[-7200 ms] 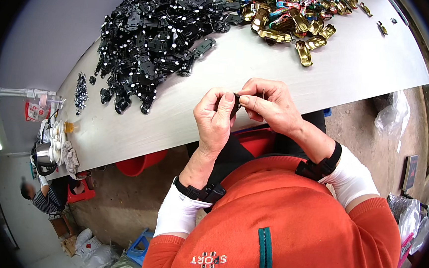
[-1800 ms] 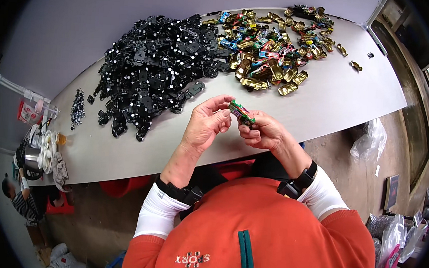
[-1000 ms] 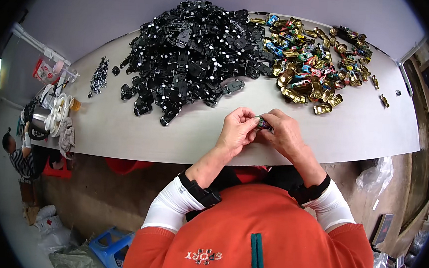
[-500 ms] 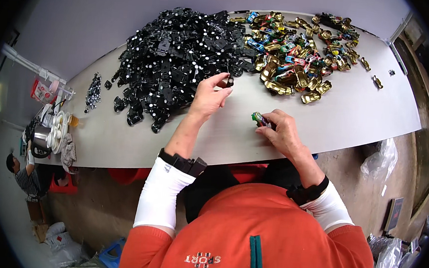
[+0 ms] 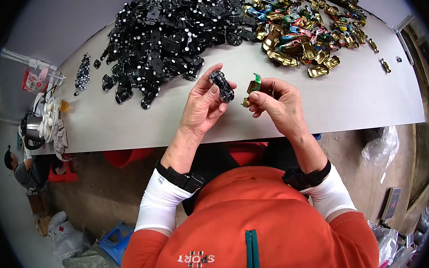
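Observation:
My left hand [image 5: 200,103] holds a black toy car chassis [image 5: 222,86] with small wheels, pinched between thumb and fingers above the table. Just to its right, my right hand [image 5: 282,105] grips a green and gold toy car body shell [image 5: 254,85], its fingers partly covering it. The two parts are apart, a short gap between them. Beyond my left hand rises a large heap of black chassis [image 5: 156,40] with pale wheel ends. Past my right hand lies a pile of gold and coloured car bodies [image 5: 301,35].
A small cluster of tiny shiny parts [image 5: 82,74] lies on the grey table [image 5: 125,128] at left. Beyond it stand a metal kettle [image 5: 34,129] and a cloth [image 5: 60,138]. A person [image 5: 25,170] sits at far left. Plastic bags [image 5: 385,148] hang at right.
My left hand has turned, and a black chassis now shows in it. My right hand has risen and come nearer with the green and gold body. The view has shifted slightly.

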Motion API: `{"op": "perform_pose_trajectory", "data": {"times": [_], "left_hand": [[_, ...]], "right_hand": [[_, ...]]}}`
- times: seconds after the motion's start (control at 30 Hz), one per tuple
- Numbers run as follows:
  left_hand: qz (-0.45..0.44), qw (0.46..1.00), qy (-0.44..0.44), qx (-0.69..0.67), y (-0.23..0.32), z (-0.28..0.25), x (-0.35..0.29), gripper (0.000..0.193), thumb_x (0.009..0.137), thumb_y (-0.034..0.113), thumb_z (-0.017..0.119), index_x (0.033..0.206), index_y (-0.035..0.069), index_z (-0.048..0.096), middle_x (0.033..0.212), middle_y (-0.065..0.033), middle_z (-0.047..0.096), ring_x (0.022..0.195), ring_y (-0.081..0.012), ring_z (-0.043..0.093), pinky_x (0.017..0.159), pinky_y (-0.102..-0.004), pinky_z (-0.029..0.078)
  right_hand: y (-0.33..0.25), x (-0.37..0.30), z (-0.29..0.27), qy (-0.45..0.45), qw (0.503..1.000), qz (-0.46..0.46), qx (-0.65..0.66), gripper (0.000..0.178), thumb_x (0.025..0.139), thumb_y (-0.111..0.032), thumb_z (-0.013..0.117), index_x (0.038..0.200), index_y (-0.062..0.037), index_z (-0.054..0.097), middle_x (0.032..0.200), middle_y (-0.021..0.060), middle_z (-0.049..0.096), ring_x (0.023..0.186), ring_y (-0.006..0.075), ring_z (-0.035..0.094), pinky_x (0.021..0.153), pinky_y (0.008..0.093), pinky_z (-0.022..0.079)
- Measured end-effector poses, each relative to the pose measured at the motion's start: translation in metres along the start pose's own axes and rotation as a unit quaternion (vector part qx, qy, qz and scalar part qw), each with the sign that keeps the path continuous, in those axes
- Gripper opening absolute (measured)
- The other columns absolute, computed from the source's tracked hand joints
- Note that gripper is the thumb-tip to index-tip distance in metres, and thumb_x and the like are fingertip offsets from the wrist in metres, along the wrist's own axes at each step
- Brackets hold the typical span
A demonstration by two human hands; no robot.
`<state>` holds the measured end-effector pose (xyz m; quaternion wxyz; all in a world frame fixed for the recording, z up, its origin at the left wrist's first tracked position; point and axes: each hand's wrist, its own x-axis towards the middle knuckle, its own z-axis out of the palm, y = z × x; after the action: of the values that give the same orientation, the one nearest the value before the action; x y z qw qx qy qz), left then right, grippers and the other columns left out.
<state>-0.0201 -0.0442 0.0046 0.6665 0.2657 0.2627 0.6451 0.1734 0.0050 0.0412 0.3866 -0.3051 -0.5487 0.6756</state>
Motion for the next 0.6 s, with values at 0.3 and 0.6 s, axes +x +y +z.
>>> {"op": "perform_pose_trajectory", "data": {"times": [0.3,0.6], "left_hand": [[-0.007,0.999,0.009,0.03,0.003,0.009,-0.006,0.046,0.084,0.015,0.065,0.127,0.01,0.05,0.097,-0.0134,0.065,0.059,-0.0125,0.059,0.041,-0.0156,0.042],[0.018,0.997,0.001,0.075,-0.002,0.01,-0.009,0.047,0.081,0.012,0.068,0.125,0.009,0.052,0.098,-0.0098,0.066,0.061,-0.0117,0.06,0.04,-0.0154,0.039]], "right_hand": [[0.001,-0.003,0.015,0.019,0.995,-0.057,-0.08,0.016,0.08,0.0,0.067,0.094,0.0049,0.06,0.069,0.0064,0.063,0.06,0.0089,0.06,0.052,0.0216,0.05],[0.003,-0.005,0.019,0.021,0.988,-0.074,-0.135,0.017,0.078,-0.001,0.07,0.091,0.005,0.06,0.069,0.0054,0.062,0.059,0.0084,0.06,0.052,0.0212,0.05]]}}
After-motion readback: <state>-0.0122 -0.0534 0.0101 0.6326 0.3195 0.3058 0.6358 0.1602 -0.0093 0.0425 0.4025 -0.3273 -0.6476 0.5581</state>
